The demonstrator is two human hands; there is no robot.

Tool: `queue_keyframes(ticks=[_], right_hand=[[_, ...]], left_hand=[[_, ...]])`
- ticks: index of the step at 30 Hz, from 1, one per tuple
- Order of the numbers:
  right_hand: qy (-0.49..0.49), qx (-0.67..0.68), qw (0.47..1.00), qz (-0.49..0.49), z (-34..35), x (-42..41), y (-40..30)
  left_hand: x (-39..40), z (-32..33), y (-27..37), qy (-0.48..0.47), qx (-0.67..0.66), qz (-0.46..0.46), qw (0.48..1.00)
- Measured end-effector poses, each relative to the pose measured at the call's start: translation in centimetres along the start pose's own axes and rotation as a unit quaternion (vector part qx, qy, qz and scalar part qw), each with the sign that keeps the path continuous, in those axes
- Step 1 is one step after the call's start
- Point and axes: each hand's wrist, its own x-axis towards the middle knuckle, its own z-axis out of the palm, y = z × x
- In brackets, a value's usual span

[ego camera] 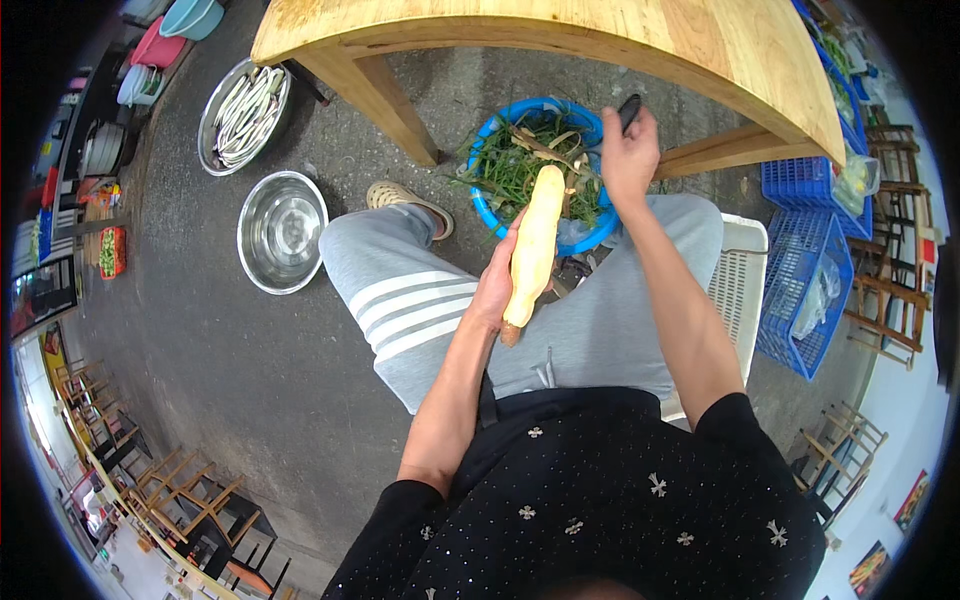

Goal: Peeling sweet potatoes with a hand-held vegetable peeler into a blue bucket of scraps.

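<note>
My left hand [496, 281] is wrapped around a long, pale yellow, peeled root vegetable [537, 240]. Its lower end keeps a brown, unpeeled tip, and its far end points away from me over a blue plastic tub [484, 214]. Green leafy trimmings [499, 161] and strips of brownish peel [536, 144] fill that tub. My right hand [630, 154], to the right of the vegetable and apart from it, grips a black-handled tool [628, 112]. The tool's working end is blurred, so whether it is a peeler or a knife cannot be told.
A wooden table [570, 34] overhangs the tub. To the left, a steel basin [283, 232] stands near another steel basin [206, 150] of long, pale-striped vegetables [247, 116]. Blue plastic crates [802, 292] and a white perforated crate [739, 292] are on the right.
</note>
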Motion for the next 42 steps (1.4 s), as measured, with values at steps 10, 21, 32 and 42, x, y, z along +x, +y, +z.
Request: queue_keyframes(ticks=[10, 21, 32, 42], right_hand=[[-0.121, 0.256, 0.955, 0.093, 0.5, -3.9, -2.8], [-0.015, 0.076, 0.996, 0.047, 2.5, -2.9, 0.2], [-0.019, 0.064, 0.998, 0.010, 1.2, -0.6, 1.9], [-0.019, 0.140, 0.979, 0.149, -0.7, 0.9, 2.6]], left_hand=[[0.7, -0.5, -0.7, 0.014, 0.023, -0.032, 0.999], [0.9, -1.0, -0.7, 0.017, 0.078, -0.023, 0.997], [0.0, -1.5, -0.5, 0.022, 0.040, -0.042, 0.998], [0.7, -0.2, 0.0, -0.018, 0.061, 0.004, 0.998]])
